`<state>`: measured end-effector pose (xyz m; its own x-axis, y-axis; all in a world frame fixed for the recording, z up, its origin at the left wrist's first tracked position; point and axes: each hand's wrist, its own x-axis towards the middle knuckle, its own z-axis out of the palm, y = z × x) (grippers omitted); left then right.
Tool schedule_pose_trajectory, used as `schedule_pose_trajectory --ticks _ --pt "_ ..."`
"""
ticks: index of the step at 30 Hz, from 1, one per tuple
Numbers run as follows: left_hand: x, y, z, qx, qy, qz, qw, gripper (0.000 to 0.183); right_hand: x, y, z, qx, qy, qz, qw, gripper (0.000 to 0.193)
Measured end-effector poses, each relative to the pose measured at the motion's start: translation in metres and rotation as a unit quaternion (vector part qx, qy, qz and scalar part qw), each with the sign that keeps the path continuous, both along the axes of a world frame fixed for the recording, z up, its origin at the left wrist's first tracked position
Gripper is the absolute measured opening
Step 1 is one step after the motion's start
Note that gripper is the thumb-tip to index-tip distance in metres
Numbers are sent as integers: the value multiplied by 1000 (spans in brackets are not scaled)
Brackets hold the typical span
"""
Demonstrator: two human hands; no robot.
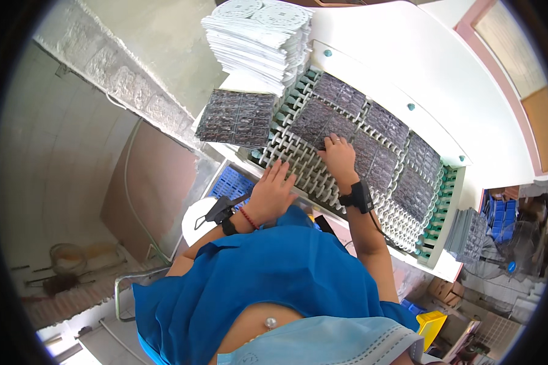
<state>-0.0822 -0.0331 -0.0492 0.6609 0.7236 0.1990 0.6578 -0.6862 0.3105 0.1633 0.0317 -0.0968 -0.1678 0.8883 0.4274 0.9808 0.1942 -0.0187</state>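
My right hand point(339, 159) reaches over a conveyor of pale rollers point(301, 161). Its fingers lie at the near edge of a dark, gridded flat panel point(313, 118), which looks like a circuit board; I see no grip around it. My left hand point(273, 193), fingers stretched out, is over the near edge of the rollers and holds nothing. Several similar dark panels, such as one point(411, 191) farther right, lie in rows on the conveyor. Left of the rollers sits another dark gridded panel point(236, 117), apart from both hands.
A tall stack of white sheets point(256, 45) with round patterns stands behind the left panel. The white machine housing point(396, 48) borders the conveyor's far side. Below the left end is a blue basket point(230, 187). More panels stand upright point(467, 236) at the right end.
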Motion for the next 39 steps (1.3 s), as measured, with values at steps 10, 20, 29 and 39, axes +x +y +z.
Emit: schedule_pose_trajectory --ticks 10,20,29,39 --pt "-43 -4 18 -19 -83 -38 996 45 -19 7 16 72 -68 83 992 25" --pt "-27 15 -25 12 -57 -103 993 61 -82 -112 1 35 44 175 983 19" --pt "-22 36 -68 12 26 -100 995 68 64 -56 -20 47 77 -125 988 31" --pt "-57 13 1 33 -94 -100 990 59 49 -43 -6 -70 57 -305 948 43"
